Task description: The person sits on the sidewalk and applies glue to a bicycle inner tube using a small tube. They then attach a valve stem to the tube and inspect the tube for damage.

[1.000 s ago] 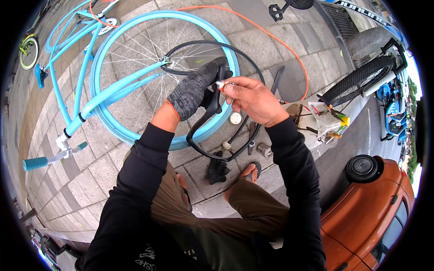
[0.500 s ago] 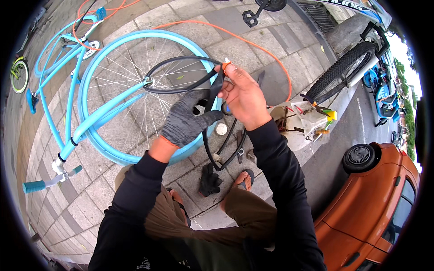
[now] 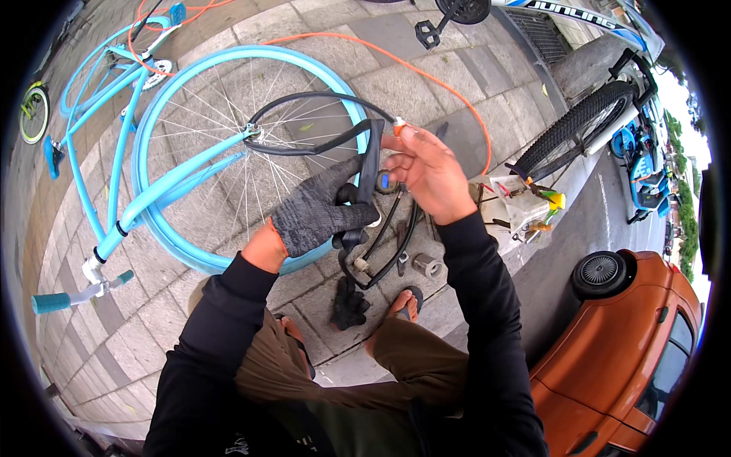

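Clasps inner tube (image 3: 371, 164) in left grip (image 3: 324, 204), over right edge of blue wheel (image 3: 142, 164); pinches orange-and-white item (image 3: 399, 130) in right grip (image 3: 431, 166). May drop item through shallow pinch, or twist tube through dragging slack.

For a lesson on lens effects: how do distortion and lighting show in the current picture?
Head view, left: paving curving along the rim; head view, right edge: sky washed out white; head view, middle: soft daylight on the gloved left hand, no hard shadows.
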`<state>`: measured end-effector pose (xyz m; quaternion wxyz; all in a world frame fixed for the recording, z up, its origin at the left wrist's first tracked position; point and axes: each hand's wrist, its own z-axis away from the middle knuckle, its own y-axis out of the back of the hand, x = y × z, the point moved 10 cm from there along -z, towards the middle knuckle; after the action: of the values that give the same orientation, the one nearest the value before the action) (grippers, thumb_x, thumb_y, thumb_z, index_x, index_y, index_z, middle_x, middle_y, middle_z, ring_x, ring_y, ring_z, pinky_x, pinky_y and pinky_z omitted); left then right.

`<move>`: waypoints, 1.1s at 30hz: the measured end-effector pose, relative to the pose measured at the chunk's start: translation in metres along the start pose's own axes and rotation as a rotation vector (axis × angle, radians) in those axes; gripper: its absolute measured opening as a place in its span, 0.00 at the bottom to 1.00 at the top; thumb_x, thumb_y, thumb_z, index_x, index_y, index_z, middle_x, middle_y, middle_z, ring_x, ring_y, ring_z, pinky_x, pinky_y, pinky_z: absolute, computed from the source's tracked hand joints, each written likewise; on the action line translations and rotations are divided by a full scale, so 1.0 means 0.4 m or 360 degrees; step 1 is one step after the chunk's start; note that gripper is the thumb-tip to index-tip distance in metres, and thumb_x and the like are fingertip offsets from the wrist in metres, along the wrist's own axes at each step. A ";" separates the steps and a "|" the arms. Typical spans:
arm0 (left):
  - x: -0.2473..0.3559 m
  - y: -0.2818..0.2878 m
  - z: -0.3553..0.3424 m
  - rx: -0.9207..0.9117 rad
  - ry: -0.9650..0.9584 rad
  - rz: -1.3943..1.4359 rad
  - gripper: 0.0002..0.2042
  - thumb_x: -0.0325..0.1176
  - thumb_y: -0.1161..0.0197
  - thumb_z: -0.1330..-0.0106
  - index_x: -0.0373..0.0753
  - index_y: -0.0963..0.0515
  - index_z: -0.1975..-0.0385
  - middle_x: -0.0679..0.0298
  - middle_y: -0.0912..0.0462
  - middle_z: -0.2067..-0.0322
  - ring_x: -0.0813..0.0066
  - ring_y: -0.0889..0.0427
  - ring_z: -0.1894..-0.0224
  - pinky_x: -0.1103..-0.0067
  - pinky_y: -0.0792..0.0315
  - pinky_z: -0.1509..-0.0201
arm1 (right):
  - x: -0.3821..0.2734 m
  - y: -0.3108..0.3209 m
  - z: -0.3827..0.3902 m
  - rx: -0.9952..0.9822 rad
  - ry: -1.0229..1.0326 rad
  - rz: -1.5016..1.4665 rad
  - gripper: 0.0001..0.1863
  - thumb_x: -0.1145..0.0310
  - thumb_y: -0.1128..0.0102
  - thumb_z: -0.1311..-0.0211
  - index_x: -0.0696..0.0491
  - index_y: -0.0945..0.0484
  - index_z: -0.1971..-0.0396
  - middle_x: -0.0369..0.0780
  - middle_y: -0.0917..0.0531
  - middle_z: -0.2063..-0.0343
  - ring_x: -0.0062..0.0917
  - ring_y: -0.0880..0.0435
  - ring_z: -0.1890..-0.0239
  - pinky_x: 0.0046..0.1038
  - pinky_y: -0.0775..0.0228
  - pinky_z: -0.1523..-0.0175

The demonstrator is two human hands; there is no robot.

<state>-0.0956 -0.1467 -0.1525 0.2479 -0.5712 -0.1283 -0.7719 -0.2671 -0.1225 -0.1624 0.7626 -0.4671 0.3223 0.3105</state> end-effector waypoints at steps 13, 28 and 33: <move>-0.030 0.008 -0.043 0.0040 -0.0174 -0.0068 0.24 0.31 0.25 0.34 0.36 0.20 0.38 0.64 0.13 0.59 0.79 0.15 0.60 0.78 0.19 0.55 | -0.053 -0.080 0.144 -0.0020 0.0289 0.1190 0.10 0.68 0.32 0.26 0.61 0.14 0.55 0.27 0.17 0.71 0.07 0.29 0.71 0.16 0.36 0.67; -0.048 0.018 -0.046 0.0032 -0.0133 -0.0015 0.22 0.32 0.28 0.33 0.38 0.18 0.40 0.62 0.10 0.57 0.81 0.16 0.60 0.77 0.18 0.53 | -0.019 -0.070 0.132 0.0015 0.0257 0.1365 0.09 0.68 0.33 0.25 0.60 0.15 0.58 0.28 0.17 0.73 0.07 0.28 0.72 0.16 0.37 0.70; -0.053 0.020 -0.050 0.0051 -0.0219 -0.0029 0.22 0.34 0.26 0.35 0.39 0.18 0.40 0.63 0.11 0.57 0.79 0.15 0.57 0.75 0.19 0.51 | -0.016 -0.073 0.131 -0.0021 0.0343 0.1410 0.09 0.68 0.33 0.25 0.60 0.15 0.59 0.27 0.18 0.74 0.06 0.30 0.73 0.16 0.40 0.71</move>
<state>-0.1030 -0.1581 -0.1794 0.2405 -0.6178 -0.1626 -0.7308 -0.2377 -0.0868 -0.1240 0.5153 -0.3187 0.5665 0.5585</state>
